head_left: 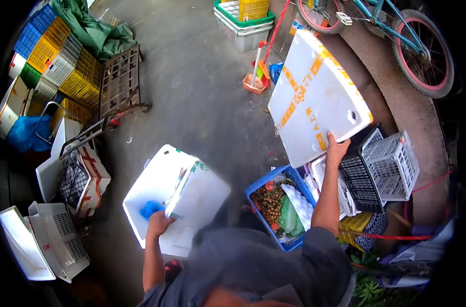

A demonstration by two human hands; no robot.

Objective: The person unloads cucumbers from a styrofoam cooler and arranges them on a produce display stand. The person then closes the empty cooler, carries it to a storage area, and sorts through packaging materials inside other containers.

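My left hand [163, 223] is closed on the near rim of a white foam box [205, 202]. The box is tilted, its opening turned to the left, and a crumpled blue plastic bag [150, 209] lies inside close to my fingers. Out to the right, my right hand [337, 148] grips the lower edge of a large white foam lid [307, 97] striped with orange tape. This lid is held up at a slant. Below it stands a blue crate [253, 197] holding small brown round items, a green plastic bottle and a white dimpled tray.
Stacked yellow, white and blue crates [69, 56] and a rusty flat trolley [121, 82] stand on the left. White bins [54, 240] sit at lower left. Black and grey crates [363, 171] are at right. A bicycle [412, 46], a dustpan [254, 83] and lidded tubs [245, 36] are farther off.
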